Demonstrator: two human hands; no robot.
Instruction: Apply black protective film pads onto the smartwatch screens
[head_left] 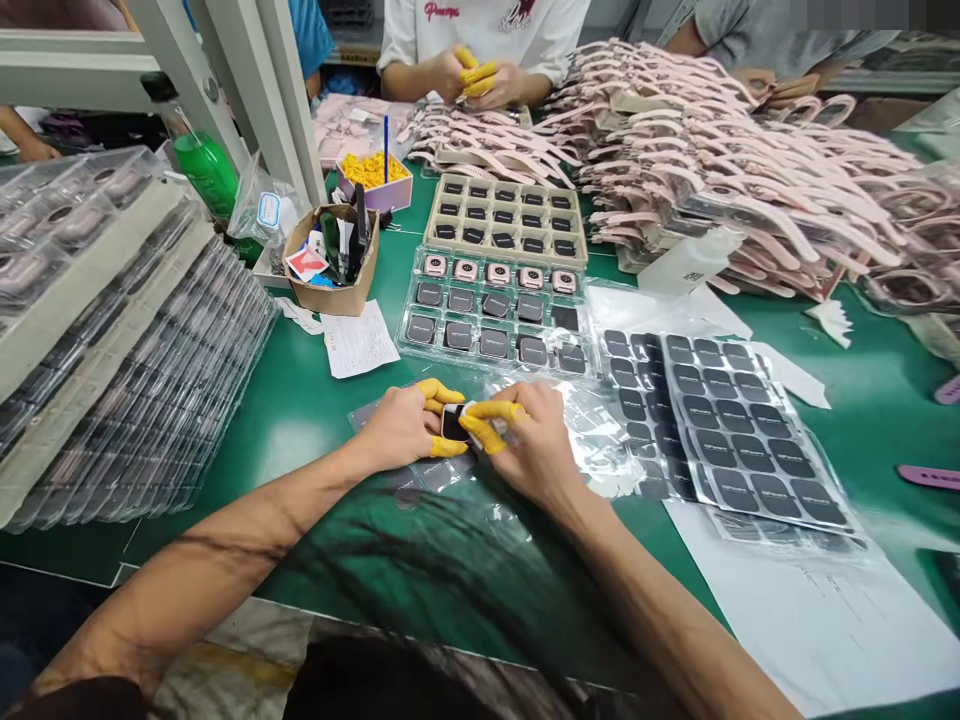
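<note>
Between the yellow-cotted fingers of my left hand (401, 425) is a small square watch case (453, 424) with a black screen. My right hand (529, 432), also in yellow finger cots, pinches at the watch's right edge; a small whitish bit shows there, too covered to name. Below both hands lie clear plastic film and dark square stickers (439, 473). Just beyond them stands a clear tray (405, 345) with a row of pink watches at the back and dark square-covered pieces in front. Behind it is a beige tray (429, 238) of black pieces.
Stacked clear trays (150, 400) rise at left. A cardboard box (352, 297) of odds and ends, a green bottle (202, 165) and a box of yellow finger cots (375, 172) stand nearby. Sticker sheets (739, 420) lie right; pink straps (675, 150) pile behind. A co-worker's hands (480, 80) work opposite.
</note>
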